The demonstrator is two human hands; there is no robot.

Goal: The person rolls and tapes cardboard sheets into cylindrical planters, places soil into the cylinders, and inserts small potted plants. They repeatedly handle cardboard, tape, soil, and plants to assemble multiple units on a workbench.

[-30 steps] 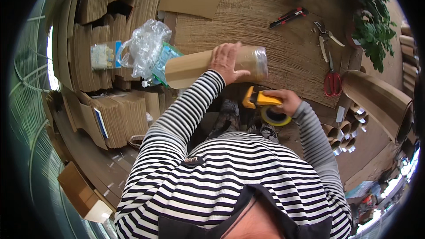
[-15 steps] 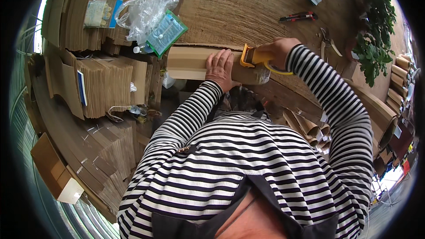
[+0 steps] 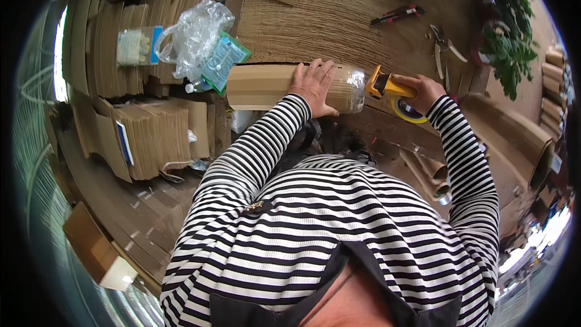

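Observation:
A long brown cardboard box (image 3: 257, 85) lies crosswise on the wooden table in front of me. My left hand (image 3: 315, 89) rests flat over its top, fingers stretched out and thumb out toward the near edge. Shiny clear tape (image 3: 356, 89) covers the box's right end. Just off that end, my right hand (image 3: 427, 93) is closed round the handle of a yellow tape dispenser (image 3: 387, 86). The yellow-rimmed tape roll (image 3: 408, 112) shows below the handle. A small space separates the dispenser's head from the box.
Stacks of flat cardboard (image 3: 157, 136) stand at left, near a clear plastic bag (image 3: 200, 30) and a green packet (image 3: 227, 60). Farther right lie a utility knife (image 3: 397, 16) and pruning shears (image 3: 445, 48), beside a leafy plant (image 3: 508, 54). Rolled cardboard (image 3: 514, 136) sits at right.
My right hand has moved the tape dispenser rightward off the box, uncovering its taped end. My left hand has shifted slightly right along the top. The whole view has shifted a little.

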